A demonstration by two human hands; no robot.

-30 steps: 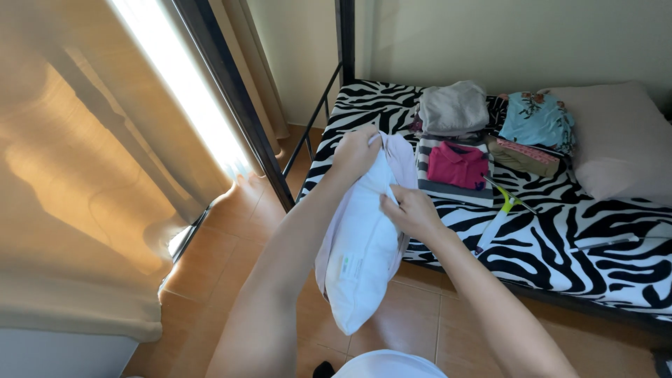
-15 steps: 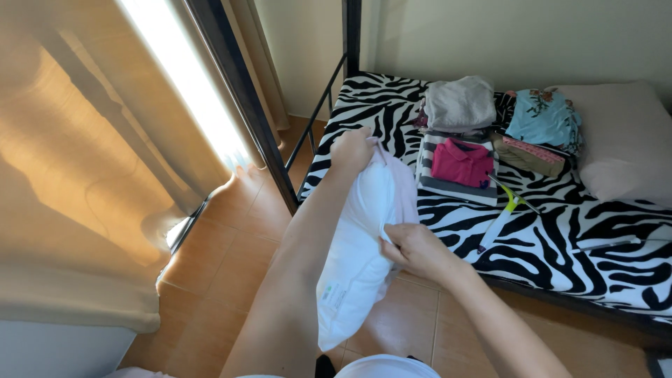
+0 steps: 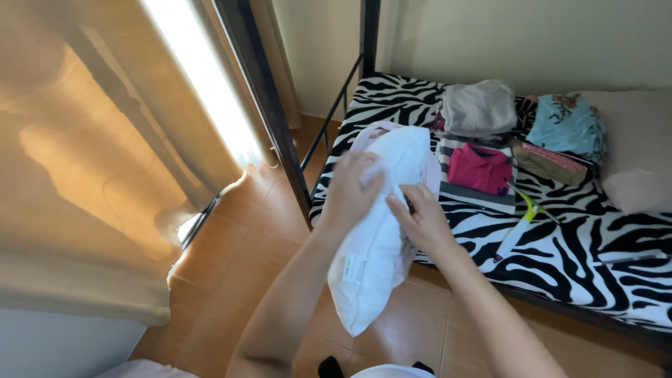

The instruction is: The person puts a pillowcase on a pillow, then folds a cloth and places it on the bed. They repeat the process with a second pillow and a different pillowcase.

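I hold a white pillow (image 3: pixel 374 245) upright in front of me, over the floor beside the bed. A pale pink pillowcase (image 3: pixel 371 133) covers its top end. My left hand (image 3: pixel 350 189) grips the pillow's left side near the top. On the right side my right hand (image 3: pixel 420 220) pinches the pillow and the case's edge. A small white label shows low on the pillow.
A bed with a zebra-print cover (image 3: pixel 560 238) stands to the right, carrying folded clothes: grey (image 3: pixel 479 105), magenta (image 3: pixel 479 168), light blue (image 3: pixel 567 126). A hanger (image 3: pixel 521 217) lies on it. A dark bed post (image 3: pixel 262 91) and tan curtains (image 3: pixel 105 161) stand at left.
My left hand has dropped from the pillow's top to its upper side. My right hand has come up the right edge. The view has shifted slightly.
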